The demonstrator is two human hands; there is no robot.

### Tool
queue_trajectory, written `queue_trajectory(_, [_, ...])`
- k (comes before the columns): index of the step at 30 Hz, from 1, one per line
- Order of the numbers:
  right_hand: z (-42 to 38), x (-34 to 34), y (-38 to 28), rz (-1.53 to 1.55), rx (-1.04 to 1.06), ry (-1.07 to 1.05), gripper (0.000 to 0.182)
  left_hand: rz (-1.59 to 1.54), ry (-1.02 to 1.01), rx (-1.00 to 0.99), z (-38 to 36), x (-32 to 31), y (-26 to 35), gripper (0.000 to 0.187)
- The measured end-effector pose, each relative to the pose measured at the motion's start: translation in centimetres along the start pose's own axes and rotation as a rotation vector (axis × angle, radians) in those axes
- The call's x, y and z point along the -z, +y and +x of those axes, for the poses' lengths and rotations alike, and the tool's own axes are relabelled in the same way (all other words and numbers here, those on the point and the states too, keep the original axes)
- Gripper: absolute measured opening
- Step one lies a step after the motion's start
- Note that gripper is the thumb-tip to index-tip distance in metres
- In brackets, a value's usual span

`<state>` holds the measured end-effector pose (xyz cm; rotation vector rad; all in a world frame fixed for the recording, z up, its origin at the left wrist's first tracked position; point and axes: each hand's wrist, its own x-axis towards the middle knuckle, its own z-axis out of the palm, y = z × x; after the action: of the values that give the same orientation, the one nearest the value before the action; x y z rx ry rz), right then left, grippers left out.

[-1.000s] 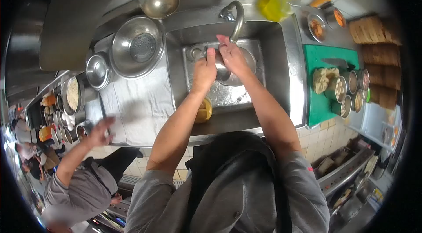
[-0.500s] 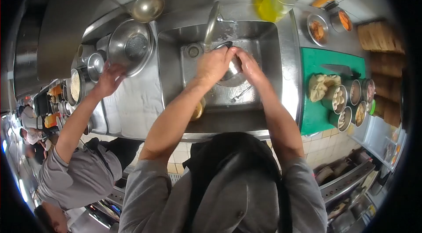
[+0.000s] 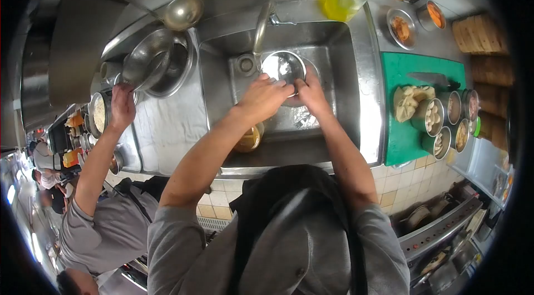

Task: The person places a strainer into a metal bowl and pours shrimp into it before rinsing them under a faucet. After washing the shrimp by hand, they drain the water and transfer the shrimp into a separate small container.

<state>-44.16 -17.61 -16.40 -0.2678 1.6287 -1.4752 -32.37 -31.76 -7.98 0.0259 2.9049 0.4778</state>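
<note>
Inside the steel sink (image 3: 211, 111), both of my hands grip a shiny metal bowl (image 3: 281, 65) under the curved faucet (image 3: 261, 26). My left hand (image 3: 262, 96) closes on its near left rim, fingers over the edge. On the near right rim is my right hand (image 3: 309, 92), its thumb toward the bowl and its other fingers partly hidden. Just below the hands a fork (image 3: 303, 120) lies on the sink floor. A brownish, see-through container (image 3: 248, 140) sits at the sink's near left, partly behind my left forearm.
At left, a co-worker's hand (image 3: 122, 107) holds a metal colander (image 3: 149, 61) tilted over a wide metal bowl (image 3: 177, 80). A green cutting board (image 3: 400, 142) at right carries a knife (image 3: 431, 78) and several food-filled metal containers. Yellow liquid fills a bottle (image 3: 339, 5) behind the sink.
My hands have turned the bowl so that its inside shows, and shifted it slightly left and up toward the faucet. The co-worker's hand has taken hold of the colander and lifted it.
</note>
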Motion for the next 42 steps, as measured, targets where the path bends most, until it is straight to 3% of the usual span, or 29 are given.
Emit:
queue_trajectory(6, [1.0, 1.3, -1.6, 0.02, 0.096, 0.049, 0.051, 0.126, 0.165, 0.079, 3.3, -1.0, 1.7, 0.024])
queue_trajectory(12, [-2.0, 2.4, -3.3, 0.416, -0.077, -0.053, 0.069, 0.036, 0.073, -0.088, 4.2, 2.3, -0.1, 0.022])
queue_trajectory(15, [-2.2, 3.5, -1.2, 0.56, -0.108, -0.133, 0.082, -0.452, -0.08, 0.26, 5.5, 5.9, -0.3, 0.021])
queue_trajectory(16, [-1.9, 3.8, -0.5, 0.549, -0.158, -0.154, 0.086, -0.607, -0.092, 0.383, 5.8, 6.4, -0.6, 0.039])
queue_trajectory(20, [-2.0, 2.7, 2.6, 0.541, -0.22, -0.233, 0.077, -0.698, 0.208, 0.662, 6.3, -2.9, -5.8, 0.072])
queue_trajectory(23, [-2.3, 2.0, 3.2, 0.493, -0.256, -0.203, 0.078, -1.089, -0.018, 0.851, 5.6, -1.1, -5.7, 0.065])
queue_trajectory(26, [-2.2, 2.4, 2.6, 0.407, -0.233, -0.114, 0.087, -1.425, 0.109, 0.999, 5.5, -2.9, -5.7, 0.06])
queue_trajectory(29, [-1.9, 2.7, 0.8, 0.371, -0.152, -0.102, 0.095, -0.823, 0.455, 0.824, 5.8, -4.4, -4.1, 0.053])
queue_trajectory(33, [-1.9, 2.4, -0.7, 0.393, -0.093, -0.139, 0.097, -1.252, 0.261, 0.688, 5.5, 0.1, -1.1, 0.038])
queue_trajectory(34, [-1.7, 2.8, 0.0, 0.46, -0.103, -0.166, 0.096, -1.321, 0.252, 0.554, 5.6, -0.4, -0.7, 0.032])
queue_trajectory(37, [-3.3, 2.2, -1.2, 0.722, -0.157, -0.167, 0.092, -0.905, 0.156, 0.265, 3.3, 1.5, 1.8, 0.021])
queue_trajectory(40, [-3.9, 2.2, -1.4, 0.964, -0.099, -0.236, 0.088, -0.642, 0.261, -0.109, 1.4, 0.3, 1.1, 0.015])
queue_trajectory(42, [-3.8, 2.6, -1.6, 0.983, -0.072, -0.222, 0.085, -0.664, 0.368, -0.12, 0.7, 0.1, 0.7, 0.013])
